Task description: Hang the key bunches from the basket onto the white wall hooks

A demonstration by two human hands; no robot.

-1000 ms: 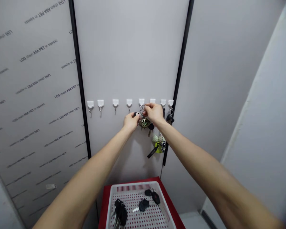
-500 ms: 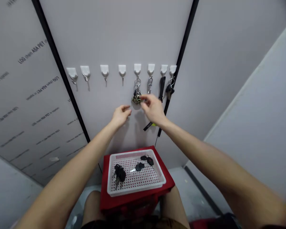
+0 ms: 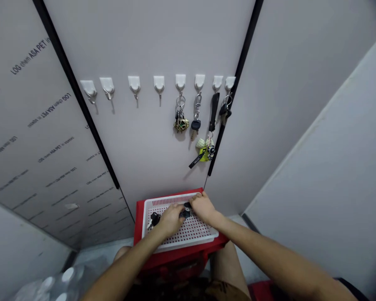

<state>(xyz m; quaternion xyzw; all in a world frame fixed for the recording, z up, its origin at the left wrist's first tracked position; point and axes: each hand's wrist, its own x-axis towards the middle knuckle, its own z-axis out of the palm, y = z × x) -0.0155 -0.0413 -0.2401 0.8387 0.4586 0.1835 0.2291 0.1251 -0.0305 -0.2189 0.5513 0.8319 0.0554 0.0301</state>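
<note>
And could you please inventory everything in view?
Wall hooks: eight, white, one row
Charm keyring: one, gold, fifth hook from left
Single key: one, black, sixth hook
Charm strap: one, black, seventh hook
Ringed keys: count unclear, black, eighth hook
Strips: two, black, flanking hooks
Printed panel: one, grey, left
Stand: one, red, below hooks
Basket: one, white, on stand
Loose keys: count hidden, black, in basket
Bottles: several, clear, lower left
Left hand and right hand: two, bare, over basket

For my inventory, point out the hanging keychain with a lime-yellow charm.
The keychain on the second hook from the right: only it carries a lime-yellow charm.
</note>
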